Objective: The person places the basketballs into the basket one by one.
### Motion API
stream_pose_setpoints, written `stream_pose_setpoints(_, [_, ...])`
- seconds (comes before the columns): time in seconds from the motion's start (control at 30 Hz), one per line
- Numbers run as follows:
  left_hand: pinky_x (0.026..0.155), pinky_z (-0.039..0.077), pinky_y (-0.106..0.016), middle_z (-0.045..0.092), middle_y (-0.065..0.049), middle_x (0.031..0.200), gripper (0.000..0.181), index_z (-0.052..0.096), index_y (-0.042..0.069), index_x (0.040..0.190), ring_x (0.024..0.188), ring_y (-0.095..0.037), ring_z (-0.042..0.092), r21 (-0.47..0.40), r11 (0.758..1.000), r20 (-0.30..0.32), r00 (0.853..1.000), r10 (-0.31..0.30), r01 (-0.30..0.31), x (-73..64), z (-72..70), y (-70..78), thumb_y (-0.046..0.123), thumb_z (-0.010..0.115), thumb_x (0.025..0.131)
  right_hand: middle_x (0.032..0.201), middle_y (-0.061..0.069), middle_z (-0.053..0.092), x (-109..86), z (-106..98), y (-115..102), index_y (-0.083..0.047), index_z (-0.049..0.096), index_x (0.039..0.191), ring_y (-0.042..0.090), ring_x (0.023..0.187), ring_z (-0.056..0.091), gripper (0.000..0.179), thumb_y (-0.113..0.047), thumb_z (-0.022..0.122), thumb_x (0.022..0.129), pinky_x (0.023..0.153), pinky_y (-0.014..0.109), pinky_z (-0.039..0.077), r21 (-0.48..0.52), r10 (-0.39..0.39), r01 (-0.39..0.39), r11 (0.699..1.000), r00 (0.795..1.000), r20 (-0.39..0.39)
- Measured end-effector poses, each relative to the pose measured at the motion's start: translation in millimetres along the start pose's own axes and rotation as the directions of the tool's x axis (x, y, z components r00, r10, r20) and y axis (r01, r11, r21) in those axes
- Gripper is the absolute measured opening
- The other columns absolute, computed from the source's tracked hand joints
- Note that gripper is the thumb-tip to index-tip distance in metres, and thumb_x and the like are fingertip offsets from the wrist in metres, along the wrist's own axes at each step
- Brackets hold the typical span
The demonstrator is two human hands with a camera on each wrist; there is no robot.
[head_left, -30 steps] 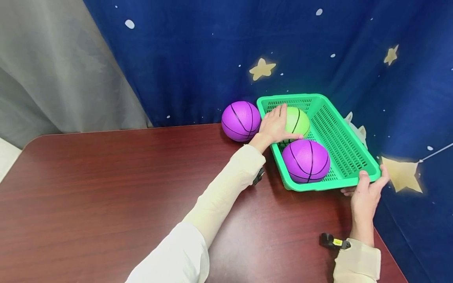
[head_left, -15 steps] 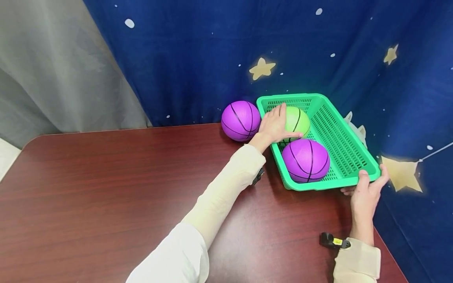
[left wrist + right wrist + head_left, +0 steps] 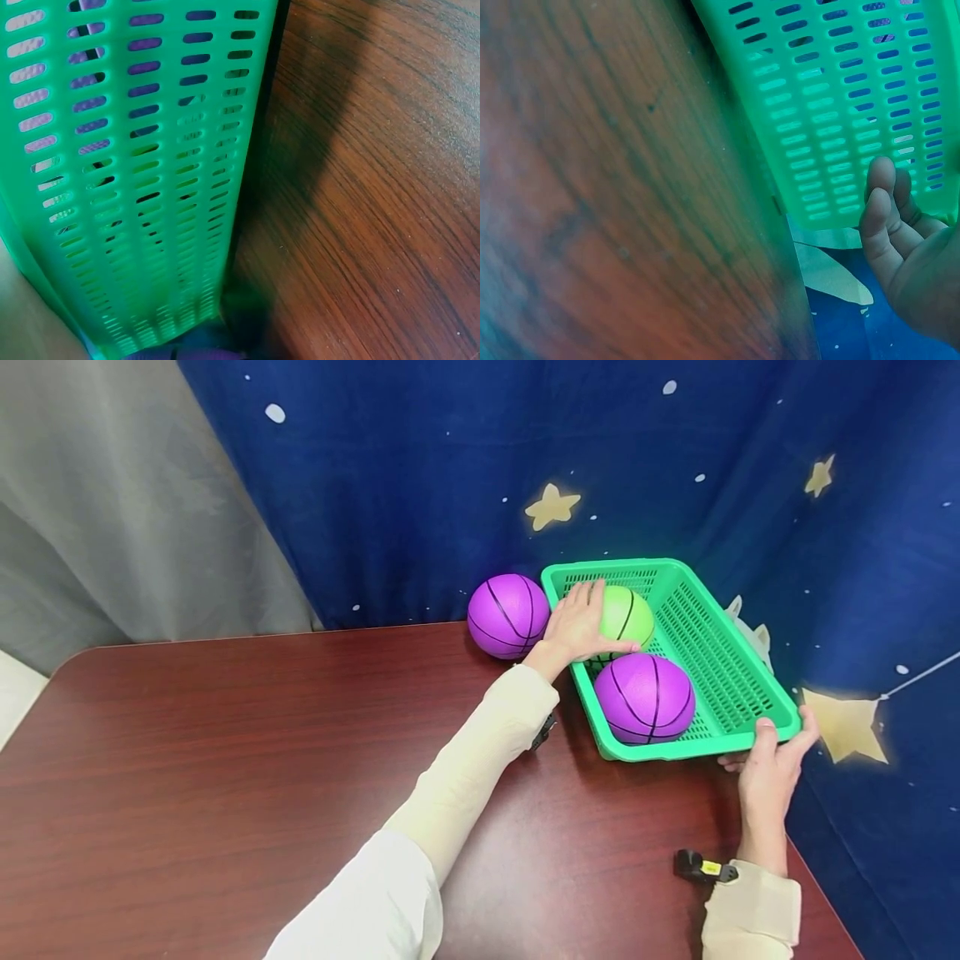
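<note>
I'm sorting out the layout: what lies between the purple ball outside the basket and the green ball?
The head view shows the left hand and basket rim between that purple ball and the green ball.

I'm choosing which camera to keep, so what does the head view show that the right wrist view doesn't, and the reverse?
Only the head view shows the left hand, touching the green ball, and the gray curtain. Only the right wrist view shows, close up, the slotted outside of the basket beside the right hand. Both share the basket, right hand, table and blue curtain.
</note>
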State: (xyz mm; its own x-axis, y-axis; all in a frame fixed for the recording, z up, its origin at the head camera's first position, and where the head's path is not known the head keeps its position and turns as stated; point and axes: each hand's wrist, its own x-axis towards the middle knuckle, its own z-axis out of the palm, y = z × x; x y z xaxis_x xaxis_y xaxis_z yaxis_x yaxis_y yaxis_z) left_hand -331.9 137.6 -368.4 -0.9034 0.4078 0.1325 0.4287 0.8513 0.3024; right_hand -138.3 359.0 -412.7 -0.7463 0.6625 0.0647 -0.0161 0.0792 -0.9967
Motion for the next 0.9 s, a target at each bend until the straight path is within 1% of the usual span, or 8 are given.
stream_pose_setpoints(0.13, [0.11,0.015,-0.034,0.018,-0.006,0.152,0.12,0.009,0.013,0.15,0.139,-0.019,0.011,-0.01,1.0,0.003,1.0,-0.003,0.003,0.9,-0.9,-0.4,0.086,0.048,0.062,0.063,0.004,0.051,0.6,0.3,0.2,-0.032,0.027,0.138,0.015,0.033,0.051,0.049,-0.023,0.048,0.095,0.034,0.026,0.043,0.025,0.001,-0.001,1.0,1.0,-0.003])
stream_pose_setpoints(0.3, [0.111,0.012,-0.031,0.019,-0.007,0.152,0.111,0.015,0.008,0.149,0.139,-0.018,0.011,-0.039,0.999,-0.015,1.0,-0.006,0.005,1.4,0.8,-4.7,0.084,0.037,0.071,0.064,0.004,0.052,-1.6,0.4,3.7,-0.033,0.026,0.138,0.015,0.034,0.051,0.049,-0.026,0.049,0.095,0.035,0.026,0.044,-0.002,-0.002,0.002,1.0,1.0,0.009])
stream_pose_setpoints(0.37, [0.111,0.01,-0.031,0.018,-0.009,0.152,0.109,0.015,0.005,0.148,0.14,-0.02,0.009,-0.05,0.999,-0.006,1.0,0.003,-0.003,-0.6,2.2,-7.9,0.083,0.033,0.074,0.064,0.004,0.052,-4.3,0.2,6.2,-0.033,0.025,0.138,0.015,0.034,0.052,0.049,-0.028,0.048,0.096,0.036,0.027,0.045,-0.023,0.006,-0.006,1.0,1.0,0.014])
stream_pose_setpoints(0.5, [0.111,0.006,-0.033,0.013,-0.012,0.153,0.106,0.013,0.001,0.148,0.141,-0.023,0.0,-0.094,0.995,0.025,0.999,0.044,-0.041,-7.7,-0.3,-16.4,0.079,0.032,0.079,0.061,0.004,0.052,-8.2,1.2,10.0,-0.033,0.025,0.139,0.017,0.034,0.053,0.049,-0.028,0.049,0.096,0.036,0.028,0.045,-0.032,0.022,-0.021,0.999,1.0,0.015])
stream_pose_setpoints(0.63, [0.111,0.002,-0.033,0.007,-0.012,0.154,0.103,0.007,0.003,0.149,0.14,-0.022,-0.007,-0.141,0.986,0.009,0.996,0.094,-0.091,-13.4,-18.9,-29.5,0.075,0.035,0.081,0.062,0.004,0.053,-7.2,2.3,9.1,-0.033,0.026,0.139,0.017,0.035,0.054,0.05,-0.029,0.05,0.095,0.037,0.029,0.046,-0.012,0.007,-0.007,1.0,1.0,0.023])
stream_pose_setpoints(0.73, [0.11,0.0,-0.031,0.008,-0.012,0.154,0.102,0.005,0.004,0.149,0.14,-0.022,-0.006,-0.119,0.984,-0.049,0.991,0.127,-0.132,-18.4,-40.2,-43.6,0.073,0.04,0.082,0.062,0.004,0.053,-4.9,1.3,4.9,-0.033,0.026,0.139,0.017,0.035,0.054,0.05,-0.028,0.05,0.095,0.037,0.029,0.046,-0.015,0.002,-0.002,1.0,1.0,0.024])
stream_pose_setpoints(0.8, [0.111,0.0,-0.031,0.011,-0.013,0.154,0.1,0.008,0.004,0.149,0.141,-0.023,-0.004,-0.1,0.983,-0.095,0.985,0.144,-0.153,-23.9,-54.1,-55.8,0.07,0.043,0.082,0.062,0.004,0.054,-3.0,-0.6,2.4,-0.032,0.026,0.139,0.017,0.035,0.054,0.05,-0.028,0.049,0.095,0.037,0.029,0.047,-0.021,0.001,0.0,1.0,1.0,0.024])
stream_pose_setpoints(0.9, [0.111,0.003,-0.033,0.016,-0.014,0.152,0.094,0.017,0.004,0.148,0.141,-0.023,-0.001,-0.077,0.982,-0.154,0.975,0.158,-0.171,-33.4,-66.8,-77.9,0.065,0.047,0.084,0.062,0.004,0.053,-0.8,-2.6,0.5,-0.033,0.026,0.139,0.017,0.035,0.054,0.049,-0.027,0.049,0.095,0.037,0.029,0.046,-0.029,0.001,-0.001,1.0,1.0,0.02])
